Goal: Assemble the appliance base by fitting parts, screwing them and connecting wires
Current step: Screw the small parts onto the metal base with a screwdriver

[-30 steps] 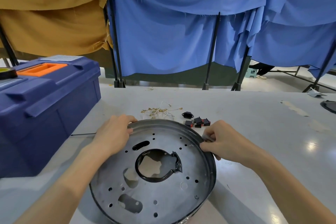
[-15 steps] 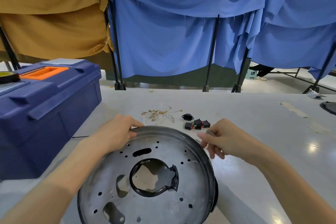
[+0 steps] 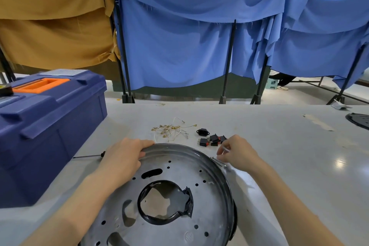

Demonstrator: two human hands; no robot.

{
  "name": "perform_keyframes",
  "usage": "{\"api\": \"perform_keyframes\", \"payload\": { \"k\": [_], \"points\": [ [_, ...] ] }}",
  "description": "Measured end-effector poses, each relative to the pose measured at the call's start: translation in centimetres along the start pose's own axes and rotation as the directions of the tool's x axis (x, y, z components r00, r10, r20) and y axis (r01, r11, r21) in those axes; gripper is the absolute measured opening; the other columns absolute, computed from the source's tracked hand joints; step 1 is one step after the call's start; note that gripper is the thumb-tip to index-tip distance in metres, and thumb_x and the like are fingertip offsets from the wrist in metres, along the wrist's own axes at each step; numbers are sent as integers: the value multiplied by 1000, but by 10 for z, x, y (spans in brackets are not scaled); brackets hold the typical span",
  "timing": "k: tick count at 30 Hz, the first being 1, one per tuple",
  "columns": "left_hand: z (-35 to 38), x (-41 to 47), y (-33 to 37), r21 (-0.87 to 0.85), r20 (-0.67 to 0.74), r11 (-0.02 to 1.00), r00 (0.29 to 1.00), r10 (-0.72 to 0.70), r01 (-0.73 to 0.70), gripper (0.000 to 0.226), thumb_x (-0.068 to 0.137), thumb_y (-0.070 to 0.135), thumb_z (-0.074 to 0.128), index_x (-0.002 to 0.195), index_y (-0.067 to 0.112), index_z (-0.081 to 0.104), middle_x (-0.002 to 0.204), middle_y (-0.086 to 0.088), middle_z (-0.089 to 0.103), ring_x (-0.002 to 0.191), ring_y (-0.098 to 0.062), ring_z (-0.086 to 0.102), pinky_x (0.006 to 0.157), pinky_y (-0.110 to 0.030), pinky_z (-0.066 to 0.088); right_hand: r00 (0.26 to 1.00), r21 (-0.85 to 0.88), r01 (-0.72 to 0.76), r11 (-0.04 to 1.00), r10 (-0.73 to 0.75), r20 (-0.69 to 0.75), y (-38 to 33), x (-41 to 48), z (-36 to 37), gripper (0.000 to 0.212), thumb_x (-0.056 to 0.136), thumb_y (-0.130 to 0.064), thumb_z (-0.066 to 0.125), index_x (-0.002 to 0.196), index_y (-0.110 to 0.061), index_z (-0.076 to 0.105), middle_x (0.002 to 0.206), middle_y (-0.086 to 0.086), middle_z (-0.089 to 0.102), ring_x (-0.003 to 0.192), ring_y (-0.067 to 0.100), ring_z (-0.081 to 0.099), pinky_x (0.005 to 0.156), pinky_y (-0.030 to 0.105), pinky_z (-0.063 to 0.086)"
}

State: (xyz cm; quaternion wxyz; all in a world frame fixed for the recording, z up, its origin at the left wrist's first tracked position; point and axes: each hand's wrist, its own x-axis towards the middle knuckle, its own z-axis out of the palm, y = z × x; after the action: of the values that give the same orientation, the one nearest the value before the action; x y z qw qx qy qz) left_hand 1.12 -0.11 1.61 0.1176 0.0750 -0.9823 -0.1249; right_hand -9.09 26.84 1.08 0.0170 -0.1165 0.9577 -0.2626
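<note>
The round metal appliance base (image 3: 179, 168) lies tilted on the table in front of me, with a big central hole and several small holes. My left hand (image 3: 121, 158) grips its far left rim, fingers curled over the edge. My right hand (image 3: 237, 153) is off the rim, just beyond the base's right edge. Its curled fingertips pinch at small silver screws (image 3: 218, 162) lying beside the rim. Past the base lie black and red rocker switches (image 3: 211, 140), a black power socket (image 3: 202, 131) and a bundle of thin wires with brass terminals (image 3: 169, 131).
A large blue toolbox (image 3: 46, 126) with an orange handle stands at the left of the grey table (image 3: 289, 156). A thin screwdriver (image 3: 88, 156) lies between the toolbox and my left hand. A dark round part (image 3: 359, 120) sits at the far right edge. Blue and brown cloth screens stand behind.
My right hand let go of the base's right rim and moved down to the screws beside it. The base has tipped and slid nearer to me, my left hand still on its rim.
</note>
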Motion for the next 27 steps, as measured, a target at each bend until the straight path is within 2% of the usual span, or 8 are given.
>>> {"api": "perform_keyframes", "payload": {
  "k": [7,11,14,16,19,21,24,27],
  "points": [
    [0,-3,-2,13,-53,1000,999,6,-5,62,90,0,50,135,43,51,103,8,68,69,-2,38,62,-23,35,1000,-165,-20,986,21,0,-4,6,11,5,83,-16,64,82,-19,60,88,0,59,81,24,55,62,25,36],
    [-1,-3,0,18,-36,1000,999,6,-6,64,89,-2,49,136,41,50,101,6,68,73,-6,44,59,-23,34,999,-257,22,966,-14,33,-1,7,12,9,88,-11,55,83,-16,50,90,4,56,81,26,52,64,27,36],
    [-1,-5,1,33,-18,999,1000,15,-15,65,89,-2,46,137,41,49,108,5,68,95,-13,60,66,-27,44,998,-247,40,968,-25,63,1,5,11,4,92,-11,50,89,-14,51,98,7,60,86,28,54,66,29,38],
    [-2,-7,3,32,-14,999,1000,17,-17,66,89,-3,43,138,39,48,111,3,69,104,-17,62,74,-31,50,998,-172,61,983,-55,36,2,4,4,5,96,-14,50,94,-12,54,101,5,65,94,26,58,76,33,46],
    [-5,-8,5,60,-11,997,999,39,-39,61,93,1,43,141,39,44,115,2,66,105,-19,61,78,-32,51,992,39,126,991,-124,-34,-4,-1,-15,7,96,-15,53,92,-13,59,79,-4,71,88,19,62,84,40,51],
    [-8,-7,7,75,13,996,998,55,-56,56,97,7,43,142,39,42,117,2,61,106,-19,58,81,-31,49,978,190,206,960,-197,-64,-16,-10,-28,8,92,-12,62,85,-14,63,69,-3,71,75,10,64,73,29,53],
    [-20,-6,14,158,6,981,993,116,-115,46,99,30,50,144,37,41,123,4,50,110,-19,51,95,-33,41,941,353,326,877,-338,-28,-37,-28,-41,9,85,-3,69,77,-8,69,64,3,70,55,-2,58,50,8,40],
    [-30,-13,35,-181,-84,960,976,203,-215,44,86,42,66,128,32,61,110,9,59,100,-12,57,93,-32,44,903,485,357,798,-429,42,-54,-41,-43,5,83,3,70,79,-1,70,63,7,70,48,0,55,45,5,35]
  ]
}}
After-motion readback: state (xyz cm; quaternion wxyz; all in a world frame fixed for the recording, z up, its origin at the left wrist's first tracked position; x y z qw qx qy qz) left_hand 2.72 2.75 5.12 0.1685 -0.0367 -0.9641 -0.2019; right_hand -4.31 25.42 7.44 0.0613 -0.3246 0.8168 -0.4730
